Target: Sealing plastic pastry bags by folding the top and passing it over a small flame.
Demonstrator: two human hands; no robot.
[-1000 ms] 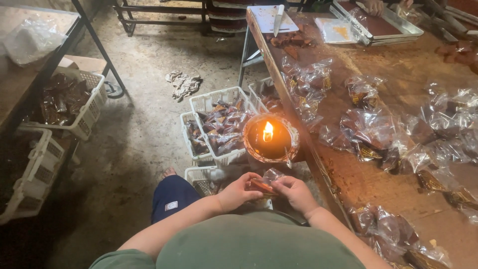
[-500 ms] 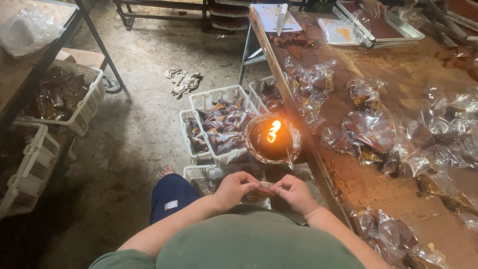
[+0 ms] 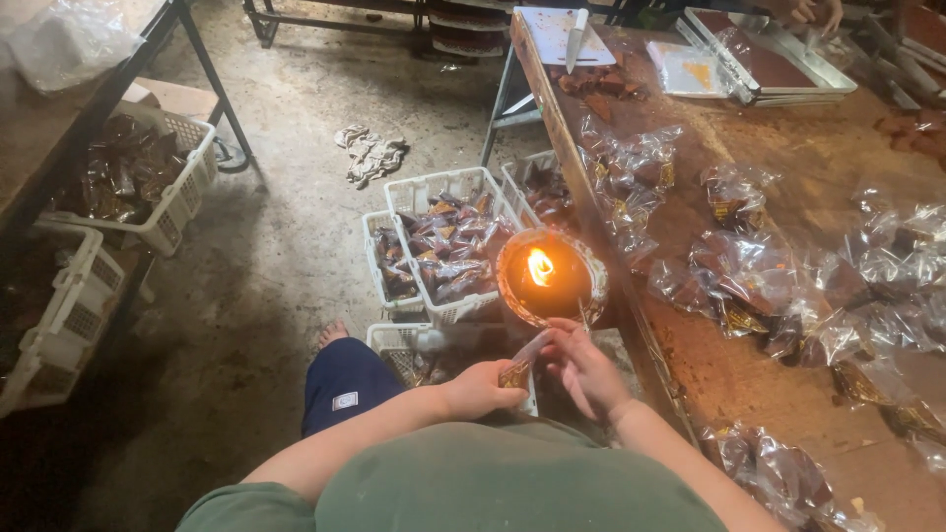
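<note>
Both my hands hold one small clear plastic packet [image 3: 520, 363] with brown sweets inside, just below a round bowl lamp [image 3: 550, 276] with a burning flame. My left hand [image 3: 480, 390] grips the packet's lower end. My right hand [image 3: 583, 366] pinches its upper end, with the fingertips close to the lamp's rim. The lamp sits at the edge of the long wooden table [image 3: 749, 365].
Many filled plastic packets [image 3: 759, 266] lie on the table at right. White baskets [image 3: 448, 246] of packets stand on the floor ahead of my knee. More baskets [image 3: 148, 187] sit under a shelf at left. Metal trays [image 3: 764, 59] and another person's hand [image 3: 813, 12] are at the far end.
My hands have shifted slightly right and up with the packet, bringing its top end closer to the lamp's rim. The view has tilted a little.
</note>
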